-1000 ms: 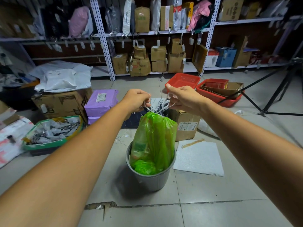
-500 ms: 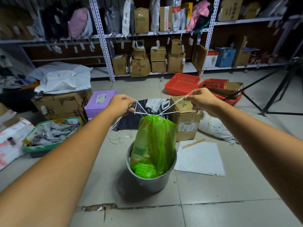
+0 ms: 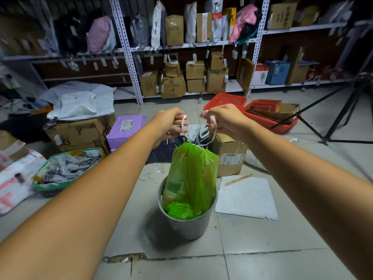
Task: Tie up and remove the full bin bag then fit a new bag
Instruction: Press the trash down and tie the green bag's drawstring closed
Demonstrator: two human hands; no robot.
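Observation:
A full green bin bag [image 3: 191,174] stands in a grey round bin [image 3: 187,225] on the tiled floor, its neck gathered shut at the top. White drawstrings [image 3: 210,138] run up from the neck to both hands. My left hand [image 3: 170,123] holds one string looped over its fingers, above and left of the bag. My right hand [image 3: 224,120] grips the other string, above and right of the bag. The two hands are close together, a small gap between them.
A cardboard box [image 3: 230,154] and a dark parcel sit just behind the bin. A white foam sheet [image 3: 248,199] lies to its right, a green tray [image 3: 66,168] of small items to its left. Red baskets [image 3: 268,120], a tripod [image 3: 339,118] and parcel shelves [image 3: 181,47] stand behind.
Half a second ago my hands were pulled wide apart with the strings taut. They have come back together above the bag, and the strings now hang slack in loops.

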